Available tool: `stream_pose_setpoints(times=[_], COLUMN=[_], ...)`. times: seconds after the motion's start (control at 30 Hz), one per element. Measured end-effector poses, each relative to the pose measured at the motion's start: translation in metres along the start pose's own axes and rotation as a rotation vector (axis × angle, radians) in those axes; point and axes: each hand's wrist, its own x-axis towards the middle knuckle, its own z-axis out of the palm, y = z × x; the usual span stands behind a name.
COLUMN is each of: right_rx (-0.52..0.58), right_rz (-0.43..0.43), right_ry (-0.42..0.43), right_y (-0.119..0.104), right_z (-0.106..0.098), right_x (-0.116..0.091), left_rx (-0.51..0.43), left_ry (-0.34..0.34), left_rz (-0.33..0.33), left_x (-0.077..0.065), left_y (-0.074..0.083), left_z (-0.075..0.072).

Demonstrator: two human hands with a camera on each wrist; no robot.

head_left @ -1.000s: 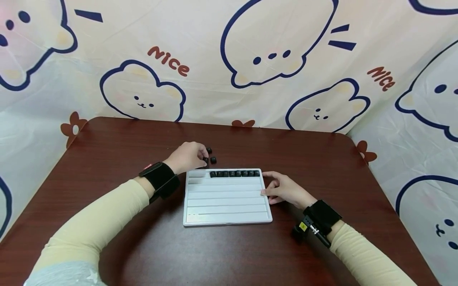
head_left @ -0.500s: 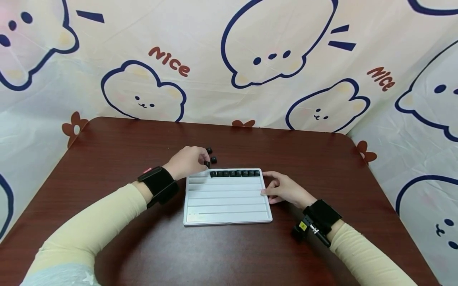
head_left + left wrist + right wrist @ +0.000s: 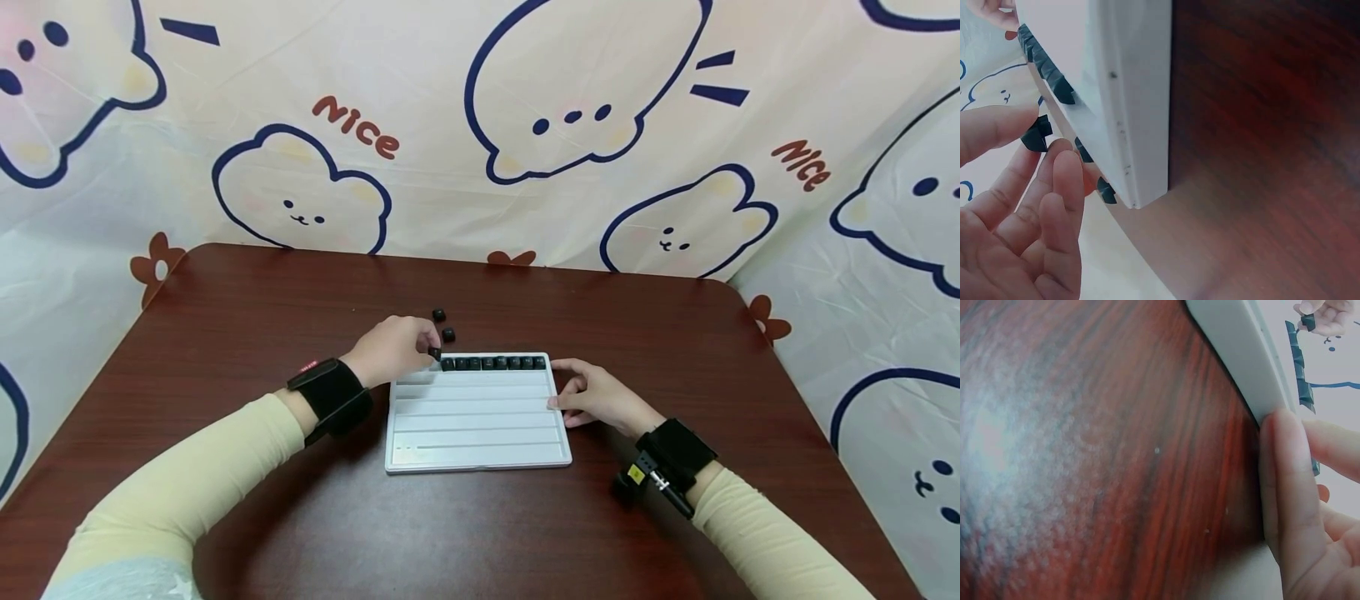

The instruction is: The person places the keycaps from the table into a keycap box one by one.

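Note:
Between the thumb and index finger of my left hand (image 3: 393, 346) is a small black keycap (image 3: 1035, 134), pinched just above the top left part of a white ridged tray (image 3: 480, 425). A row of black keycaps (image 3: 495, 363) stands along the tray's top ridge, right of the pinched one. My right hand (image 3: 600, 398) grips the tray's right edge, thumb at the rim and index finger reaching toward the upper corner. In the right wrist view, fingertips (image 3: 1288, 434) press against the tray's side wall.
Two loose black keycaps, one farther back (image 3: 438, 315) and one nearer (image 3: 448, 335), lie on the dark wooden table (image 3: 637, 325) behind the tray. A printed cloth (image 3: 435, 200) hangs behind the table's far edge.
My left hand has moved a short way toward the tray with the pinched keycap, from the table behind to the tray's top edge. The right hand and tray have stayed put.

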Motion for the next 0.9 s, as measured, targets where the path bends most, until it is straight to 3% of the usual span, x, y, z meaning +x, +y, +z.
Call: stream_pose_setpoints(times=[0.5, 0.73, 0.9], right_rx=[-0.002, 0.002, 0.009], right_rz=[-0.011, -0.002, -0.001], right_ry=[-0.003, -0.002, -0.001], right_y=[0.000, -0.001, -0.001], right_z=[0.000, 0.000, 0.000], right_x=[-0.001, -0.001, 0.000], left_rx=[0.056, 0.086, 0.108], left_ry=[-0.003, 0.000, -0.001], left_rz=[-0.001, -0.050, -0.049], left_x=[0.000, 0.000, 0.000], left_y=[-0.004, -0.003, -0.001], left_z=[0.011, 0.014, 0.014])
